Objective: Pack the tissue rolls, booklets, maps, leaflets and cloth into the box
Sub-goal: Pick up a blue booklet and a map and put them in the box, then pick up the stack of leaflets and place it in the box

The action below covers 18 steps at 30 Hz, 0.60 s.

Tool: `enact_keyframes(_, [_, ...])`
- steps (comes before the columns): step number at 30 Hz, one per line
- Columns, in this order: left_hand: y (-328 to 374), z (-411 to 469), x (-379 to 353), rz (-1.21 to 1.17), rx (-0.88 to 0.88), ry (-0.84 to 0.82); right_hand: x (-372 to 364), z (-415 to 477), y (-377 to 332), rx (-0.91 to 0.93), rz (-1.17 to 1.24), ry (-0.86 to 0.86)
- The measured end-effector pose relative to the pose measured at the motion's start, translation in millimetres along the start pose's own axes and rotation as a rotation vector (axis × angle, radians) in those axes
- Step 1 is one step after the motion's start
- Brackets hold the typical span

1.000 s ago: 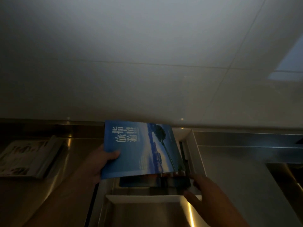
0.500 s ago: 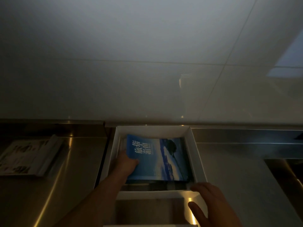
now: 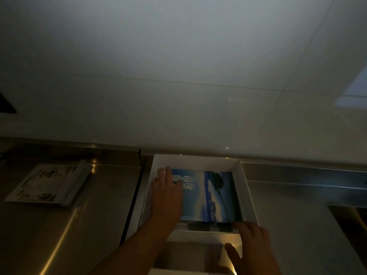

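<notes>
A white box point(image 3: 246, 187) stands against the back wall on a steel counter. Inside it lies a blue booklet point(image 3: 210, 197) with a lake picture on its cover, flat on darker items below. My left hand point(image 3: 167, 193) lies flat with fingers spread on the booklet's left part, inside the box. My right hand point(image 3: 250, 241) rests on the box's near right corner, fingers on the rim and thumb apart. A stack of printed leaflets point(image 3: 47, 185) lies on the counter to the left.
The steel counter point(image 3: 89, 225) runs left and right of the box. A dark seam point(image 3: 131, 199) separates two counter sections just left of the box. A sink recess point(image 3: 351, 219) opens at the right. The tiled wall point(image 3: 178, 76) rises directly behind.
The blue booklet went from held above the box down to lying flat inside it. My left hand let go of its edge and now presses on it. My right hand stayed at the near rim.
</notes>
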<state>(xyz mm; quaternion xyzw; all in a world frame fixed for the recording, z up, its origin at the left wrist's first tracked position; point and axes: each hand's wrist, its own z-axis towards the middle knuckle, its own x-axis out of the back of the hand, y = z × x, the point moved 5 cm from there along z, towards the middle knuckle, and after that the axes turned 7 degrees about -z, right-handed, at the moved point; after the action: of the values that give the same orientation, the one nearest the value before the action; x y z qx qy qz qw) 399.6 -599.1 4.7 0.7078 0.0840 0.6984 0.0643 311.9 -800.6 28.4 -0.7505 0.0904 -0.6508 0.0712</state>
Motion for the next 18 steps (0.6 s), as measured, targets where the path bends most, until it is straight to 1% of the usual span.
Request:
enact_keyframes(2, [-2, -16, 17, 0.037, -0.057, 0.051, -3, -1, -7, -0.041, -0.014, 0.019])
enact_keyframes(4, [-21, -36, 38, 0.021, -0.011, 0.065, -6, -3, -19, -0.093, -0.042, 0.001])
enact_keyframes(5, [-30, -45, 49, 0.014, -0.008, 0.102, -5, -7, -32, -0.105, -0.068, -0.005])
enact_keyframes(6, [-40, -51, 59, 0.013, -0.008, 0.146, -4, -11, -47, -0.067, -0.049, 0.038])
enact_keyframes(8, [-68, -63, 76, -0.024, 0.006, 0.231, 3, -19, -76, -0.004, 0.038, 0.216])
enact_keyframes(9, [-83, -68, 83, -0.043, 0.021, 0.278, 2, -26, -94, 0.039, 0.095, 0.26])
enact_keyframes(12, [-137, -83, 100, -0.09, 0.121, 0.281, -16, -37, -153, 0.207, 0.215, 0.193])
enact_keyframes(14, [-177, -92, 105, -0.093, 0.126, 0.316, -25, -43, -192, 0.206, 0.362, 0.108])
enact_keyframes(18, [-257, -107, 114, -0.146, 0.164, 0.281, -47, -47, -263, 0.13, 0.536, 0.074])
